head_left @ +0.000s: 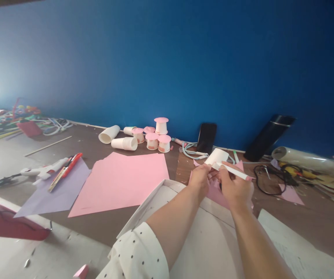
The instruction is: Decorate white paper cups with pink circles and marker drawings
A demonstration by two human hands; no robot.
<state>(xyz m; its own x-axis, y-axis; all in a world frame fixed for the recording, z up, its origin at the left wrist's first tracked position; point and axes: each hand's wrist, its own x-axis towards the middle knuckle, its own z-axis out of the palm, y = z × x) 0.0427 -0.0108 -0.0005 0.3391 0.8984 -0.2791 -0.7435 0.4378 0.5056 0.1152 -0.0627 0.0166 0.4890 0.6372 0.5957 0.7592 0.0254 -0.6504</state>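
My left hand is closed on a white paper cup, tilted over scraps of pink paper on the table. In my right hand is a white marker with a pink end, its other end close to the cup's side. Whether its tip touches the cup I cannot tell. Beyond my left hand stand several small paper cups with pink round tops, one of them on top of the others. A stack of white cups lies on its side near them.
Sheets of pink paper and purple paper lie to the left, with a red box cutter and a glue gun. A phone and a black bottle lean on the blue wall. A white board lies under my forearms.
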